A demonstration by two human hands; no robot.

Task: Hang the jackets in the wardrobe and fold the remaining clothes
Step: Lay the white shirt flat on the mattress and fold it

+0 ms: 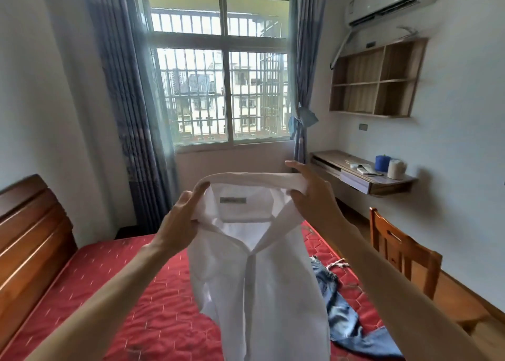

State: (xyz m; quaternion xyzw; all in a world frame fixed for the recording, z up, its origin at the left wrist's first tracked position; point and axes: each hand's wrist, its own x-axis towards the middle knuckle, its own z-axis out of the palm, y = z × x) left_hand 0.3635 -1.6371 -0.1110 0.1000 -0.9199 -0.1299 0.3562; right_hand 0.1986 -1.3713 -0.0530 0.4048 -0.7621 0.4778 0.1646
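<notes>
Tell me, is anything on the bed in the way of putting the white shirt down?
Yes, partly. Blue jeans lie crumpled on the red mattress, on its right side, beside the hanging white shirt. The left hand and right hand grip its collar. The mattress's left side looks free.
</notes>
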